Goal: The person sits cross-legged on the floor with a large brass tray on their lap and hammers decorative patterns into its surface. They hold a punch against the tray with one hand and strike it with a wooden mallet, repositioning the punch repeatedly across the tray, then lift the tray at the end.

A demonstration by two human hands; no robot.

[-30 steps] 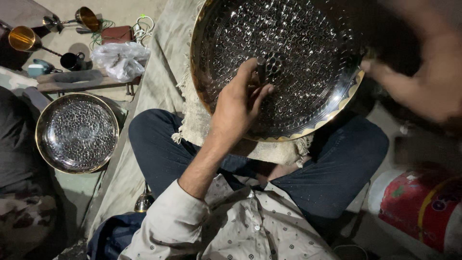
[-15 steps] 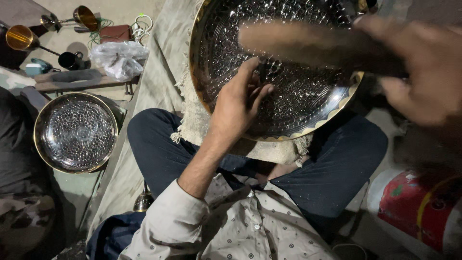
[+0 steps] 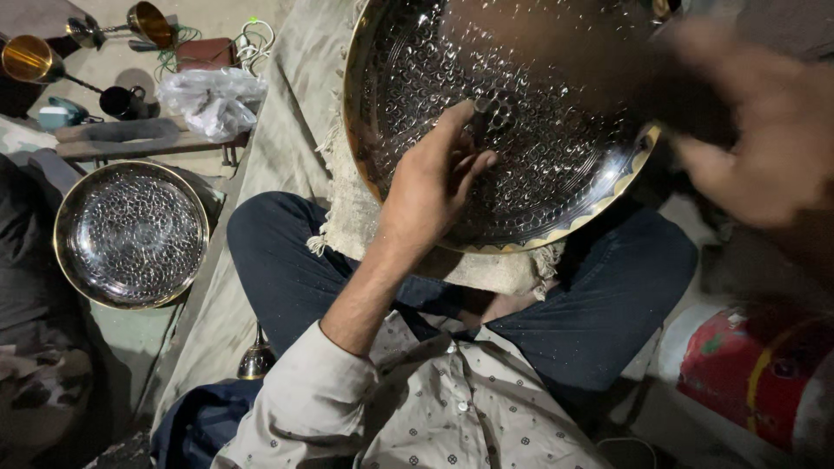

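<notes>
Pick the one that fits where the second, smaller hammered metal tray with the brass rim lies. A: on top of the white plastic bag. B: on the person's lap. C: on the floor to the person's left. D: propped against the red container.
C: the smaller round hammered metal tray with a brass rim lies flat on the floor to the person's left, apart from the large hammered tray on the lap, where the left hand rests.

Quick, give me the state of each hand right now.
Left hand: fingers closed on a small dark punch-like tool, set against the large patterned metal tray.
Right hand: blurred in motion; grip and contents cannot be told.
</notes>
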